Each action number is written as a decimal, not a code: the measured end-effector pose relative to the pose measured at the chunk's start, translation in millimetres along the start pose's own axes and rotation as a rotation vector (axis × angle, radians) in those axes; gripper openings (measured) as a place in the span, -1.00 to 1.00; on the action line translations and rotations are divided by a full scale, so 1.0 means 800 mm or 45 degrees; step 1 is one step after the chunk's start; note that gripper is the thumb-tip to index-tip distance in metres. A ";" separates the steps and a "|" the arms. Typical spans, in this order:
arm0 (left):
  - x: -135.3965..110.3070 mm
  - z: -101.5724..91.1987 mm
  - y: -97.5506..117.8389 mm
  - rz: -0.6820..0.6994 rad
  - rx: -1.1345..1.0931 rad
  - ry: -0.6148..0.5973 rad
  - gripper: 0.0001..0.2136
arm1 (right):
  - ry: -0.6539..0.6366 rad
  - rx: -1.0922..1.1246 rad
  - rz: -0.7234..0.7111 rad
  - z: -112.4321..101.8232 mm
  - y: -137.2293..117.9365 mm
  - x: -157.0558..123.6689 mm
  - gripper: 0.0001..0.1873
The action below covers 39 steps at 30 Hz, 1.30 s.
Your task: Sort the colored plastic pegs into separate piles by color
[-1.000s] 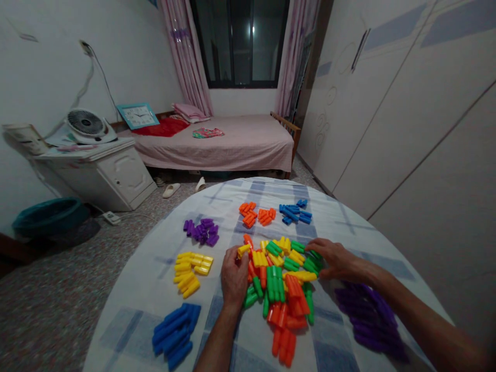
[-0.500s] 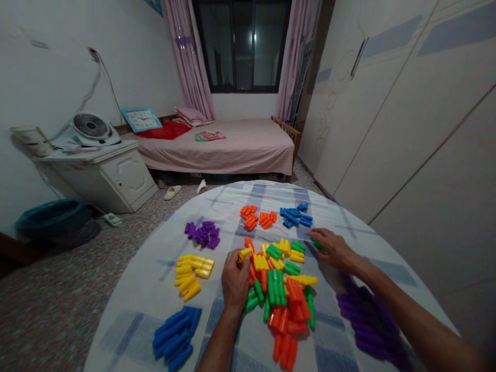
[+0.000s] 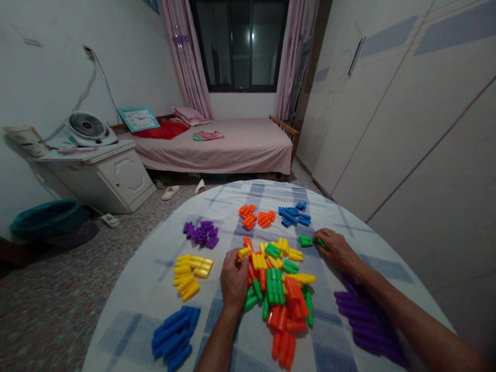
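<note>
My left hand (image 3: 233,279) is closed on a yellow plastic building piece (image 3: 244,252), at the left edge of a mixed pile. That pile holds red pieces (image 3: 284,349), green pieces (image 3: 275,287) and yellow pieces (image 3: 300,278), shaped like joined round-tipped tubes. Right of the pile, my right hand (image 3: 336,249) rests low over the cloth, its fingers closed around a small green building piece (image 3: 321,242) that they partly hide. Another green piece (image 3: 305,241) lies just left of those fingertips, on the cloth.
Around the pile on the round table (image 3: 155,289) lie separate groups: purple pieces (image 3: 201,234), yellow pieces (image 3: 186,284), large blue pieces (image 3: 174,336), orange pieces (image 3: 248,217) and small blue pieces (image 3: 294,215). Large purple pieces (image 3: 360,325) lie partly beneath my right forearm.
My right hand has shifted slightly right and its fingers have drawn in. A green piece from the pile's upper right edge now lies apart, beside it. My left hand has barely moved.
</note>
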<state>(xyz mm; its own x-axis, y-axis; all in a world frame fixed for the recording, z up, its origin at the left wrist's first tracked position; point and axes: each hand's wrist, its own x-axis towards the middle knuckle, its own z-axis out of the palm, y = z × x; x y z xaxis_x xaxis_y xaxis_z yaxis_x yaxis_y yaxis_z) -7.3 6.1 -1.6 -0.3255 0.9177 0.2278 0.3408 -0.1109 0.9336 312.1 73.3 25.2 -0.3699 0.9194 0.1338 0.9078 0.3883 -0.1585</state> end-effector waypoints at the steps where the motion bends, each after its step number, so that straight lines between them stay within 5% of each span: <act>1: 0.000 0.000 0.000 -0.001 0.004 -0.003 -0.81 | 0.007 -0.019 0.020 -0.002 0.008 -0.002 -0.78; 7: 0.001 0.000 0.000 0.000 0.019 0.004 -0.82 | 0.108 -0.055 0.123 -0.014 0.010 -0.002 -0.76; 10: 0.001 0.000 -0.001 0.011 0.021 -0.003 -0.82 | 0.070 0.177 -0.017 -0.024 -0.036 0.000 -0.77; 13: 0.000 -0.001 0.001 0.007 0.036 -0.003 -0.82 | -0.188 0.405 -0.118 -0.031 -0.092 -0.001 -0.79; 17: 0.000 -0.002 0.003 0.004 0.049 -0.019 -0.82 | -0.344 0.295 -0.102 -0.028 -0.136 0.000 -0.78; 25: -0.001 0.000 0.000 0.007 0.027 -0.011 -0.82 | -0.421 0.134 0.008 -0.019 -0.142 0.007 -0.83; 31: 0.000 0.001 0.001 0.012 0.015 -0.019 -0.83 | -0.279 0.310 0.052 -0.020 -0.141 0.004 -0.82; 35: 0.000 0.001 0.000 0.004 0.040 -0.017 -0.82 | -0.075 0.434 -0.032 -0.023 -0.149 0.018 -0.59; 39: 0.000 0.001 -0.003 0.004 0.068 -0.039 -0.81 | -0.141 0.362 -0.211 -0.021 -0.165 0.035 -0.42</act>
<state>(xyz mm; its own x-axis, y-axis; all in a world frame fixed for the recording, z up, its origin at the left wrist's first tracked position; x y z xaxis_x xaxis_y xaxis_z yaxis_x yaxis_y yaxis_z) -7.5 6.9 -4.1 -0.2978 0.9286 0.2213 0.3883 -0.0939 0.9167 184.9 47.0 66.0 -0.5411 0.8376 0.0759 0.7480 0.5205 -0.4118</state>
